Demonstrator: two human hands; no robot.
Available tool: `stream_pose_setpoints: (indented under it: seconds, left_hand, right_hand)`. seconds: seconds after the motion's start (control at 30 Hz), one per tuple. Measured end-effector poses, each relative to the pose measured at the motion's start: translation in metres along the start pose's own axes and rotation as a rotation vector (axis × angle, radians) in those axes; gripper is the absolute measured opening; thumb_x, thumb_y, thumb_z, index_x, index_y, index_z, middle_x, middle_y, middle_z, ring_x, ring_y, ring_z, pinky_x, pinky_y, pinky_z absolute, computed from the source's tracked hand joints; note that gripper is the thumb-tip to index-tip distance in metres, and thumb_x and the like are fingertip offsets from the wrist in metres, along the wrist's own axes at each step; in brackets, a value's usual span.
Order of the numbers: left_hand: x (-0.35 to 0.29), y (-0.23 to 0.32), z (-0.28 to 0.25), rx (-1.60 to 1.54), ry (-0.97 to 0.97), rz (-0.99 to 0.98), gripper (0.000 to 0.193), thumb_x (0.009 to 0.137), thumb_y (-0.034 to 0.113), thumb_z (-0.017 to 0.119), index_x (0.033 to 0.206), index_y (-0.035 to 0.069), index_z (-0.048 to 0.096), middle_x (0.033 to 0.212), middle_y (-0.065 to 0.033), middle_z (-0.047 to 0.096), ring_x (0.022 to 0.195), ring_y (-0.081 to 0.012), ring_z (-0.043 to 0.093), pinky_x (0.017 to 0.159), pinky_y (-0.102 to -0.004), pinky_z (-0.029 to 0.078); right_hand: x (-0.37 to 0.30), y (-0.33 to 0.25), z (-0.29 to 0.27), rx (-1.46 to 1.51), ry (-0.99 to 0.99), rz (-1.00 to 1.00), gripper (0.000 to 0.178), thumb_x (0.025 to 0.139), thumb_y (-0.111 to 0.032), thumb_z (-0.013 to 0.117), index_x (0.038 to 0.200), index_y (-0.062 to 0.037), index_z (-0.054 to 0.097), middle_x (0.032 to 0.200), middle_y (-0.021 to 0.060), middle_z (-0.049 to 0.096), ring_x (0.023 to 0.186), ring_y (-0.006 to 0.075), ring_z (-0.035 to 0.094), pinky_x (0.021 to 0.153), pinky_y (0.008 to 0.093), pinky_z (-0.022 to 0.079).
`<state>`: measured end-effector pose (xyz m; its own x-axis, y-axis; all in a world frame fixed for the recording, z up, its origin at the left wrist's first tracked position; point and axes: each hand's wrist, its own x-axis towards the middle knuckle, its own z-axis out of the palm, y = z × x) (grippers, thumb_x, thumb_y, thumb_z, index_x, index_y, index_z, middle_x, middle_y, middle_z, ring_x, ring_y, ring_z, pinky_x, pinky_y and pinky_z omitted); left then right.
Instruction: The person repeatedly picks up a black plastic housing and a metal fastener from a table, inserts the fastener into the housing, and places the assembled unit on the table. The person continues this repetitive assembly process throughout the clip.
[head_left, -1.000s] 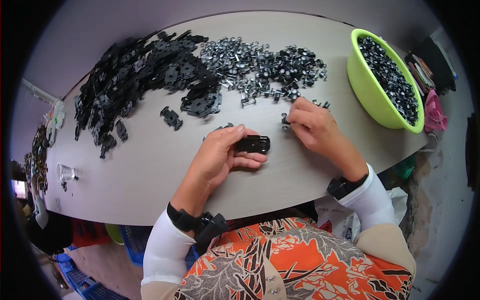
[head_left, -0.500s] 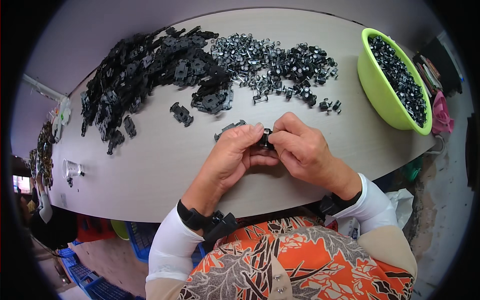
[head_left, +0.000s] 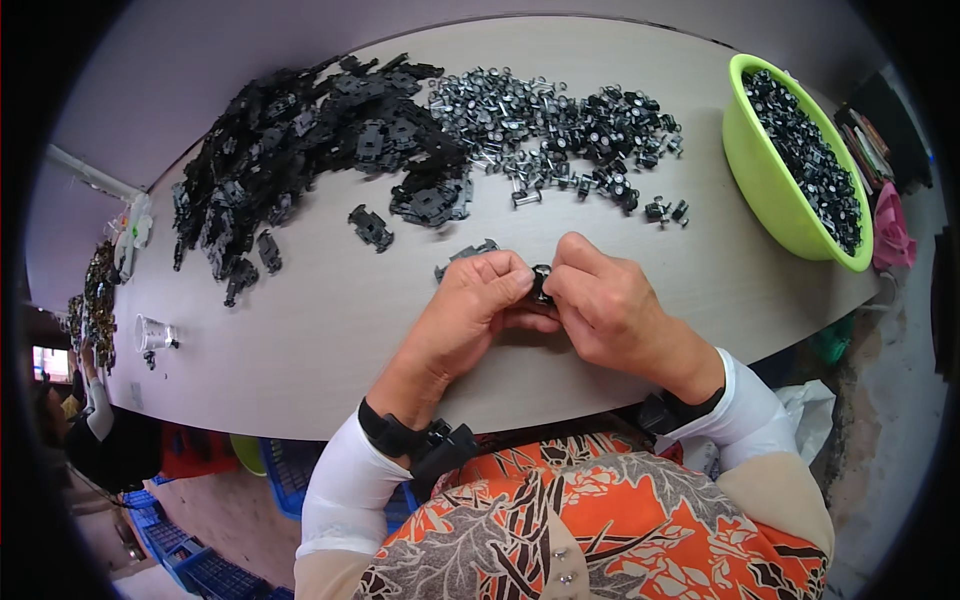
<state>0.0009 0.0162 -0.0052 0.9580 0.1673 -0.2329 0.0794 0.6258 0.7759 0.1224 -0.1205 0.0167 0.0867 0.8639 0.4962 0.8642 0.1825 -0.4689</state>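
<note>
My left hand and my right hand meet above the near part of the table, fingers pinched together. Between them is a small black toy car chassis, mostly covered by the fingertips, with a shiny wheel-like bit showing. Just beyond the left hand a grey-black chassis lies on the table, partly hidden by that hand. Another loose chassis rests farther left. A big heap of black chassis spreads over the far left, and beside it lies a pile of small wheels on metal axles.
A lime-green basin full of wheel pairs stands at the right of the table. At the left sits a clear plastic cup with small black bits by it. Blue crates are on the floor. Another person works at far left.
The view has shifted slightly, moving the table things a little to the right in the picture. Both hands keep their pinch on the chassis, with small finger movements.
</note>
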Motion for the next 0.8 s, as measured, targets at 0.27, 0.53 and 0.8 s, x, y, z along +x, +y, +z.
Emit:
stream_pose_setpoints:
  seconds: [0.27,0.53,0.8]
  left_hand:
    - [-0.038,0.0,-0.005,0.294,0.177,0.046,0.017,0.077,0.007,0.068,0.078,0.002,0.052,0.071,-0.0037,0.058,0.062,-0.0088,0.057,0.055,-0.0245,0.048]
    - [-0.178,0.008,-0.028,0.322,0.735,0.353,0.021,0.07,-0.004,0.062,0.07,0.005,0.043,0.068,-0.0096,0.055,0.047,-0.0125,0.05,0.042,-0.0232,0.04]
    - [-0.323,-0.054,-0.111,0.705,1.343,-0.096,0.02,0.077,0.007,0.068,0.07,0.002,0.05,0.059,-0.0028,0.053,0.047,-0.0105,0.051,0.043,-0.0228,0.04]
  right_hand:
    - [0.002,-0.019,0.014,0.273,-0.025,-0.137,0.033,0.069,-0.003,0.068,0.098,-0.0064,0.053,0.088,0.0101,0.052,0.065,0.0282,0.059,0.053,0.0356,0.049]
    - [0.018,0.049,0.007,0.09,0.076,0.078,0.014,0.076,-0.006,0.063,0.087,-0.0033,0.057,0.086,0.0129,0.055,0.068,0.0328,0.059,0.059,0.0396,0.049]
    - [0.056,0.063,0.028,-0.373,-0.026,0.265,0.019,0.079,-0.019,0.062,0.08,-0.0003,0.059,0.084,0.0161,0.058,0.073,0.0342,0.062,0.062,0.0444,0.049]
